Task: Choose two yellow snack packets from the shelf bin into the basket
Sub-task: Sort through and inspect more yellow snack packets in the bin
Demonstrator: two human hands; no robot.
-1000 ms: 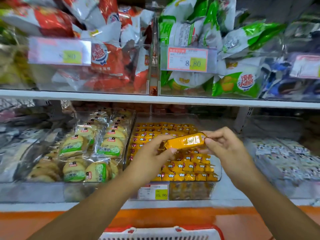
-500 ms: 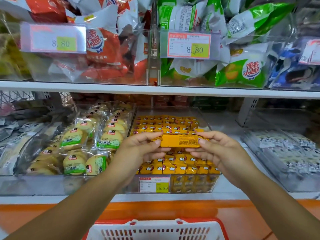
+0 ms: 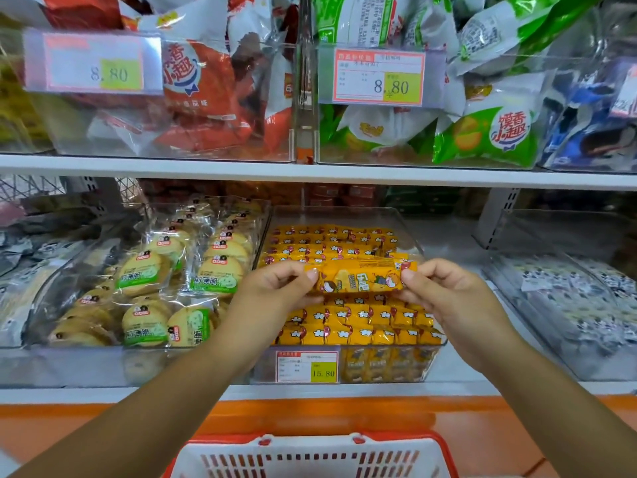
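Note:
A long yellow snack packet [image 3: 362,279] is held level above the clear shelf bin [image 3: 348,215] on the lower shelf. My left hand [image 3: 275,291] pinches its left end and my right hand [image 3: 444,291] pinches its right end. The packet's printed front faces me. Beneath it the bin holds several rows of the same yellow packets [image 3: 358,326]. The white and red basket [image 3: 310,457] sits at the bottom edge of the view, directly below my arms.
A bin of round biscuit packs [image 3: 165,288] stands left of the yellow bin, and a bin of black-and-white packets [image 3: 568,294] stands to the right. The upper shelf [image 3: 310,170] carries red, green and blue snack bags behind price tags. An orange ledge [image 3: 310,412] runs under the shelf.
The packet has been turned in both hands from its plain back to its printed front. The view has tilted down, so the basket shows more.

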